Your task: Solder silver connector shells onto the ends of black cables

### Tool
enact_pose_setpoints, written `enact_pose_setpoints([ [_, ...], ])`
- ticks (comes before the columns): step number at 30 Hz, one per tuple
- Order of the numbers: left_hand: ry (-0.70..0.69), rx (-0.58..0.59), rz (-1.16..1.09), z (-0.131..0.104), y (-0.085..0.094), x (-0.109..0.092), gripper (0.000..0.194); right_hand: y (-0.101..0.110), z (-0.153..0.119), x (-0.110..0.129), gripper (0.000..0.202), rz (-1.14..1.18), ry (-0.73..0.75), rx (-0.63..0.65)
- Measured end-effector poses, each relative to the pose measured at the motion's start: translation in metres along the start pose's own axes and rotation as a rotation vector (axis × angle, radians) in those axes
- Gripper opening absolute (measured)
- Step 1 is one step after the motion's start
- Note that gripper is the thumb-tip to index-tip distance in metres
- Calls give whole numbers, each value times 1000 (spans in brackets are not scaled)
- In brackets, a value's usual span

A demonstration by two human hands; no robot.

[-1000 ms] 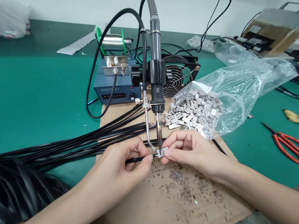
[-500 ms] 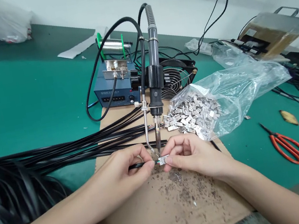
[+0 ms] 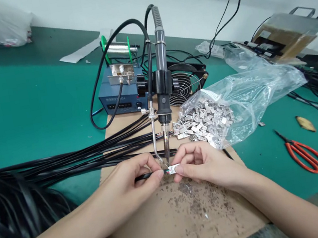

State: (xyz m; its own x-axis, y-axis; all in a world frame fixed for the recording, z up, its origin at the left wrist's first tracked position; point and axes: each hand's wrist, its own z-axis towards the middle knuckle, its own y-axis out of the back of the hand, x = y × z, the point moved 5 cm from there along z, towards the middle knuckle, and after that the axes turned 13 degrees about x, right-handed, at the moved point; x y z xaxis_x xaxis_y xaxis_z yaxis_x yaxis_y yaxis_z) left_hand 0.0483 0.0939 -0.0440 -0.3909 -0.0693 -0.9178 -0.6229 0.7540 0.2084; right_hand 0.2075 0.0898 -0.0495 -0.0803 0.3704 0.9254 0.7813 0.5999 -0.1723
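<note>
Bench [image 3: 28, 104] bears cardboard [image 3: 141, 231]. Left hand [image 3: 133, 174] pinches cable [image 3: 142, 176]; right hand [image 3: 206, 164] pinches connector [image 3: 174, 169] at wires [image 3: 167, 170], just below iron [image 3: 163, 104]. Joining: cannot tell whether finished. Beyond, beside iron: connector pile [image 3: 202, 122], no cables visibly attached, apparently remaining.

Both hands [image 3: 142, 174] [image 3: 201, 164] pinch near each other, forearms [image 3: 73, 224] slanting inward.
</note>
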Motion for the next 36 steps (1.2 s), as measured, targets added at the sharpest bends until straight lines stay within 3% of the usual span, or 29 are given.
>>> enact_pose_setpoints([
  [9, 9, -55, -33, 0, 1, -1, 24, -1, 0, 1, 16, 16, 25, 8],
  [15, -23, -8, -55, 3, 0, -4, 21, 1, 3, 0, 14, -28, 18, -18],
  [18, -23, 16, -36, 3, -2, -3, 22, 5, -3, 2, 11, -167, 96, -76],
  [21, -17, 57, -48, 0, -10, 0, 24, 6, -22, 10, 6, -347, 230, -218],
  [25, -26, 96, -40, -11, -24, 1, 23, -9, -53, 14, 8, -475, 367, -364],
  [30, -71, 101, 8, -24, -29, -6, 24, -35, -64, 14, 22, -549, 482, -302],
  [33, -61, 74, 16, -29, -30, -12, 23, -43, -61, 13, 19, -543, 472, -243],
  [36, -40, 18, -17, -33, -30, -17, 24, -44, -59, 11, 10, -497, 385, -272],
])
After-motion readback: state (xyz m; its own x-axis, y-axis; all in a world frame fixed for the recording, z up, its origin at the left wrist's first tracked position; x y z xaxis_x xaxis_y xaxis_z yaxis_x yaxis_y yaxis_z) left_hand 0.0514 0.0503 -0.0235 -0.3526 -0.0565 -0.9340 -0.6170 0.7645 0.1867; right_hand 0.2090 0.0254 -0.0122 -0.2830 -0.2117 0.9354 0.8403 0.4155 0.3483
